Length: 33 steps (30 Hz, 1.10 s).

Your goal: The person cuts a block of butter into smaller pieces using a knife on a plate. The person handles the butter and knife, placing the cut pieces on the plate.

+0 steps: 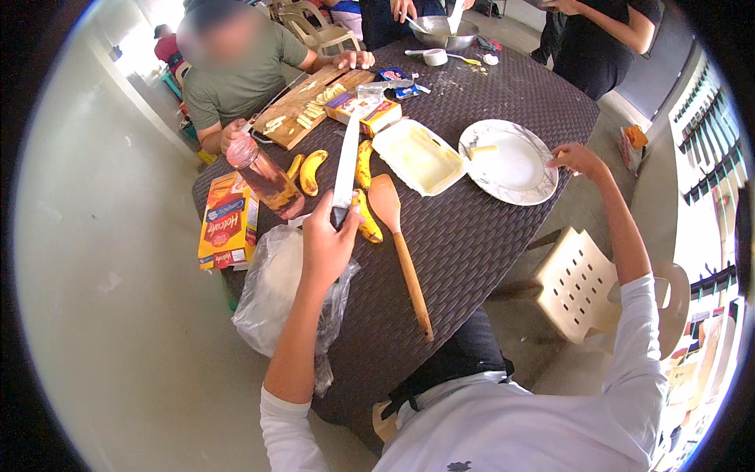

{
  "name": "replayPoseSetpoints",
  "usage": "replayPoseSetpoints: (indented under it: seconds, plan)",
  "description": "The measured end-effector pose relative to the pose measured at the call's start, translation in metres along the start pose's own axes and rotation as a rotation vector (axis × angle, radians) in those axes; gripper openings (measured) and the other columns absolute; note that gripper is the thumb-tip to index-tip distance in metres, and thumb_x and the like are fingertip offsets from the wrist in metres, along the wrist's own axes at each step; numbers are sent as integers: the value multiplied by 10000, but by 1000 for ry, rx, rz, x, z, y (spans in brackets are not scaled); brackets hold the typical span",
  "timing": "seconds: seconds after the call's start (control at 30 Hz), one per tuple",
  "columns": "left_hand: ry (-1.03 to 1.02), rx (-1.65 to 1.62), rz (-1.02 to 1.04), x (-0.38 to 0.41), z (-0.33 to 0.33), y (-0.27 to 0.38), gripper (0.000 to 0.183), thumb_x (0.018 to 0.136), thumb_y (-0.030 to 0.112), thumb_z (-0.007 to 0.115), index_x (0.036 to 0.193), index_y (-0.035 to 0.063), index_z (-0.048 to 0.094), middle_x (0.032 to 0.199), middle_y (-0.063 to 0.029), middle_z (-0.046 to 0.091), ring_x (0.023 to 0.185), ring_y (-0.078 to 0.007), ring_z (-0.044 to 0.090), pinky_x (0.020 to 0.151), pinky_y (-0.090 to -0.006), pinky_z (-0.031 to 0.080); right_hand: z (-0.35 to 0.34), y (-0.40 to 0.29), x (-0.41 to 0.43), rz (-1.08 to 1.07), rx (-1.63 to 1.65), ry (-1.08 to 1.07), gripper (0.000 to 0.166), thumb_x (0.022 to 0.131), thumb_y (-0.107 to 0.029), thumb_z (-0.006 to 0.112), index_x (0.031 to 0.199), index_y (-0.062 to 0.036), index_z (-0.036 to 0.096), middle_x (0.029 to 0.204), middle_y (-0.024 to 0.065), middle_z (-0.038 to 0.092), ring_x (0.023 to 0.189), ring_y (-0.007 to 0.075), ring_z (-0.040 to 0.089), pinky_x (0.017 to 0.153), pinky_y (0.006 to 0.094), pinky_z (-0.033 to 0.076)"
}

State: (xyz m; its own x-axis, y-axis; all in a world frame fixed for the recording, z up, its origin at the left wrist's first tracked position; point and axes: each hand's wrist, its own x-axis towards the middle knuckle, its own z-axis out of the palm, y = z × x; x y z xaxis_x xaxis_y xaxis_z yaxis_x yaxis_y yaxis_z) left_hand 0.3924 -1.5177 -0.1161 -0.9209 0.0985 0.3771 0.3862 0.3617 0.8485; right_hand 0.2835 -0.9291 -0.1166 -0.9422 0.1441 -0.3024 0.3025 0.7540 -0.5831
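Observation:
My left hand [328, 242] grips a kitchen knife [347, 159] by its black handle, the pale blade pointing away from me across the table. With my right hand [577, 159] I hold the right rim of a white plate with a grey marbled border [514, 165]. One pale yellow stick-shaped piece [483, 151] lies on the plate's left side. Beside the plate is an open white foam container [419, 156] with yellowish residue. Yellow bananas with brown spots [367, 218] lie around the blade. A spatula with a wooden handle [407, 265] rests right of my left hand.
A person in a green shirt [242, 82] sits by a wooden cutting board [289, 121] bearing cut pieces. A jar of dark contents [271, 183], a hotcake mix box [227, 221] and a plastic bag [271, 295] stand left. Others stand near a metal bowl [445, 40]. A plastic chair [578, 283] is right.

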Motion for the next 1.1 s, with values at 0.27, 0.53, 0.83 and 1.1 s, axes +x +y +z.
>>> replayPoseSetpoints:
  seconds: [0.27,0.53,0.83,1.1]
  plan:
    - [-35,28,-82,6,9,10,154,1027,62,653,1143,-38,657,827,-137,729,726,-186,744,640,-336,562,7,19,-47,-7,30,65,514,777,-378,908,1134,-55,731,755,-5,590,607,112,502,514,308,379]
    - [-311,-334,-464,117,27,13,197,1065,200,634,1050,4,631,829,-102,702,541,-103,561,503,-288,480,30,23,-77,17,71,57,502,768,-392,919,1088,-66,711,756,-27,546,638,108,514,558,302,399]
    - [-503,-123,-504,147,57,12,254,1056,217,620,1039,-29,682,814,-127,708,532,-130,579,512,-298,501,68,29,-119,-95,164,228,552,790,-379,911,1110,42,753,982,125,760,921,189,680,844,394,538]
    - [-692,141,-430,50,60,93,302,1079,215,614,1195,-64,632,720,-76,693,438,-110,562,410,-283,450,92,-3,-160,-137,186,232,521,868,-461,864,1020,24,747,869,52,708,797,147,616,727,329,499]
